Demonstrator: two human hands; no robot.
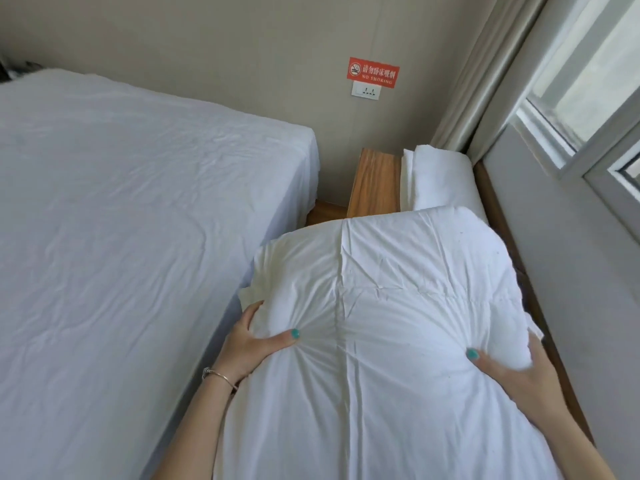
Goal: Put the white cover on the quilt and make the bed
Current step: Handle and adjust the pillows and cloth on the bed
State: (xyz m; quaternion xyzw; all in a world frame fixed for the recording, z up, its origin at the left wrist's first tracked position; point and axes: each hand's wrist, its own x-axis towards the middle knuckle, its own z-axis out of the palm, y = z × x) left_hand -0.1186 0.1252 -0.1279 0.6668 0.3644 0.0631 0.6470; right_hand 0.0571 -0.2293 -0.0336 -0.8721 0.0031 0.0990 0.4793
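Head view. The folded quilt [388,306] is held up in front of the person, at near right, in the gap between the bed [121,220] at left and the window wall at right. The left hand [249,344] grips the quilt's left edge: thumb pressed into the top face, fingers curled round the side. The right hand [512,372] grips the right edge the same way, thumb on top, fingers wrapped out of sight behind the bulk. Fabric puckers under both thumbs, indicating a firm hold.

Step in hand, as judged: carrying the bare quilt toward the bed. The bed carries only a fitted sheet, wrinkled. Folded white linen [436,178], possibly the cover, lies far right on a wooden surface [374,181]; whether it is the cover cannot be confirmed.

Next move calls for: swing the quilt left, set it on the sheet, release both grips, then unfold it flat so the cover can be fitted over it.
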